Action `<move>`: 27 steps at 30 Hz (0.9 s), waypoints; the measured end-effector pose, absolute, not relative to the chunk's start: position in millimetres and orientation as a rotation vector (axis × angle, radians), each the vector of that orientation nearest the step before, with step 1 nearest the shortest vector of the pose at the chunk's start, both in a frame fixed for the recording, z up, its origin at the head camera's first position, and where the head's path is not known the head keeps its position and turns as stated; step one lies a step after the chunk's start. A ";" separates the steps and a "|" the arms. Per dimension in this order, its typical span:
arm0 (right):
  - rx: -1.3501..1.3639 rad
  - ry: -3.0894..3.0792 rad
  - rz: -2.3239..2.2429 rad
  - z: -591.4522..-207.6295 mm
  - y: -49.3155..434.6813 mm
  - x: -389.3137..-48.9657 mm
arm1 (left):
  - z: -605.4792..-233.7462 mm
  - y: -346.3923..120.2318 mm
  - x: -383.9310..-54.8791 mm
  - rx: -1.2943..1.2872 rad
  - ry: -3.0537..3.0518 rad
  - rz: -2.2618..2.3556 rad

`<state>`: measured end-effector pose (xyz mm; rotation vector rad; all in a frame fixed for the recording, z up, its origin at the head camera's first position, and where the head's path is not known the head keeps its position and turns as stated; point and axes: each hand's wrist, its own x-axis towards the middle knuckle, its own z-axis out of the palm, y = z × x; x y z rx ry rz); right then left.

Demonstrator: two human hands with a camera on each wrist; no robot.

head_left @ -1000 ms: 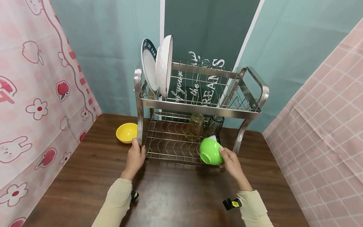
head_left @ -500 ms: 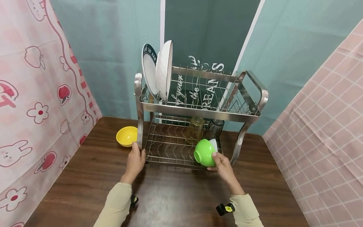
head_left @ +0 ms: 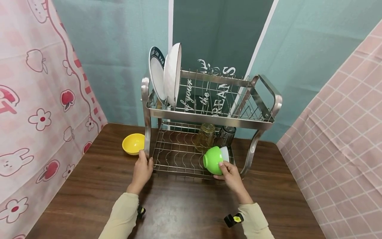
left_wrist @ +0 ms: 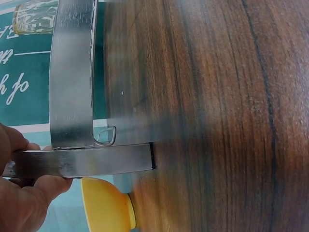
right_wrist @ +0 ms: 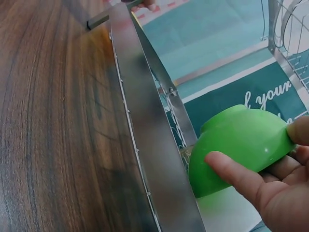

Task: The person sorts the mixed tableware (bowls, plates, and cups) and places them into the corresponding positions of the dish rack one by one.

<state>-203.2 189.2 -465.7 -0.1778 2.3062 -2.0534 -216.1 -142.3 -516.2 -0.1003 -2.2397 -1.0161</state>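
Observation:
My left hand (head_left: pixel 142 172) grips the left front leg of the metal dish rack (head_left: pixel 147 129); in the left wrist view its thumb and fingers lie on either side of the leg (left_wrist: pixel 96 162). At the right end of the lower tier, my right hand (head_left: pixel 232 179) holds a green bowl (head_left: pixel 212 160) by its rim. The bowl is tipped on its side, its base facing left. Behind it shows part of a white bowl or cup (head_left: pixel 224 153), mostly hidden. In the right wrist view, the green bowl (right_wrist: pixel 241 145) sits close over the rack's front bar (right_wrist: pixel 157 130).
An upturned amber glass (head_left: pixel 205 137) and a dark glass (head_left: pixel 225 136) stand at the back of the lower tier. On the upper tier, a dark-rimmed plate (head_left: pixel 156 71) and a large white bowl (head_left: pixel 172 78) stand on edge. A yellow bowl (head_left: pixel 133 144) sits left of the rack.
My right hand has moved left with the green bowl and turned it onto its side, showing more of the white piece behind. The left hand stays on the rack leg.

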 end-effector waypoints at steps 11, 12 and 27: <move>-0.109 2.307 -2.110 -476.0 183.9 -210.7 | -514.6 -141.9 -215.3 -0.097 -2.251 -1.026; -0.093 2.316 -2.109 -477.0 183.5 -211.5 | -514.3 -141.9 -215.4 -0.098 -2.252 -1.027; 0.035 2.392 -2.107 -485.2 175.6 -219.7 | -514.2 -141.9 -215.6 -0.096 -2.261 -1.025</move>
